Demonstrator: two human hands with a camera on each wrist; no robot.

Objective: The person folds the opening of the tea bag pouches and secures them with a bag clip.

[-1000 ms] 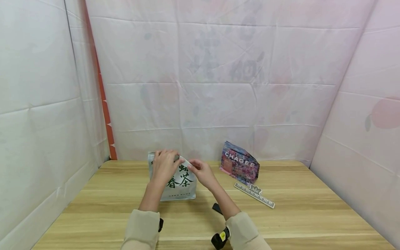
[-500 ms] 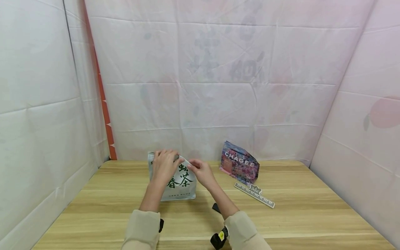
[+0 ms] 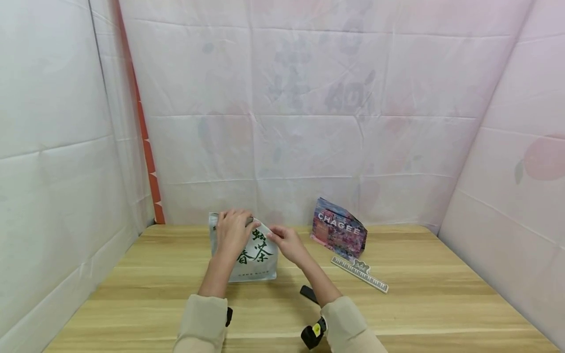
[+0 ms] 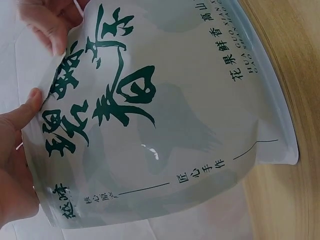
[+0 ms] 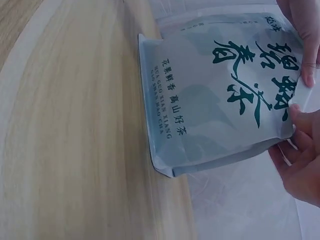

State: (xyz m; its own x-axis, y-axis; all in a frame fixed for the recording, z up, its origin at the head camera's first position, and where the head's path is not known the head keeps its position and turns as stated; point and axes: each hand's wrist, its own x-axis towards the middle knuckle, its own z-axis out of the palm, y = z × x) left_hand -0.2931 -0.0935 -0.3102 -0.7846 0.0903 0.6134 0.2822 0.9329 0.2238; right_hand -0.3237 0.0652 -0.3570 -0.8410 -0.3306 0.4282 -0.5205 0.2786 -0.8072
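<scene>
A pale tea bag [image 3: 260, 269] with large green Chinese characters stands upright on the wooden table. My left hand [image 3: 232, 231] grips its top edge near the middle, covering part of the lettering. On the bag's upper right corner, my right hand [image 3: 288, 243] pinches the edge between thumb and fingers. The left wrist view shows the bag's front [image 4: 165, 120] close up, with both thumbs pressing along the top. A gusseted side of the bag [image 5: 225, 157] appears in the right wrist view. Between the hands, a small dark patch shows at the top edge; what it is I cannot tell.
A colourful CHAGEE bag [image 3: 337, 230] stands farther right on the table [image 3: 423, 304]. In front of it lies a long strip with a piano-key pattern [image 3: 359, 274]. A small black object [image 3: 309, 293] lies partly behind my right forearm. White cloth walls [image 3: 309, 147] surround the table.
Both hands keep their hold on the tea bag. The head view has shifted very slightly; my right forearm has moved a touch to the right.
</scene>
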